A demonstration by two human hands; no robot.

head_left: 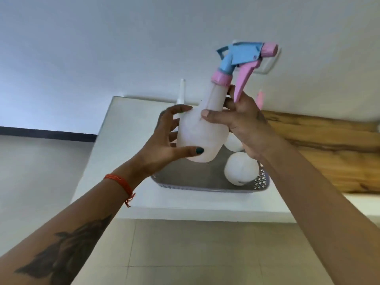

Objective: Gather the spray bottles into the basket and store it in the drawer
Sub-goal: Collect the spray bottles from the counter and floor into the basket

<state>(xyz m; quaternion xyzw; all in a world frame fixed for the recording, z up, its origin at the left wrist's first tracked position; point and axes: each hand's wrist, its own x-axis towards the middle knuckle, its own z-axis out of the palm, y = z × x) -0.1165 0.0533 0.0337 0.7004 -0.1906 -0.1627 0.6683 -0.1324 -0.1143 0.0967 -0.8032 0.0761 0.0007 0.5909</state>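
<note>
A white spray bottle (202, 132) with a blue and pink trigger head is held up above the grey basket (185, 182), tilted to the right. My left hand (164, 145) cups its round body from the left. My right hand (244, 120) grips its neck just under the pink trigger. Two more white bottles lie in the basket at its right side, the nearer one (240, 168) in front of the other (233, 144). A slim white bottle (182, 91) stands behind on the counter, partly hidden, and a pink piece (260, 98) shows past my right hand.
The basket rests on a white counter (127, 161) against a white wall. A wooden surface (329, 149) runs along the right. A white wall plate (267, 64) sits behind the trigger head. Tiled floor (185, 254) lies below the counter edge.
</note>
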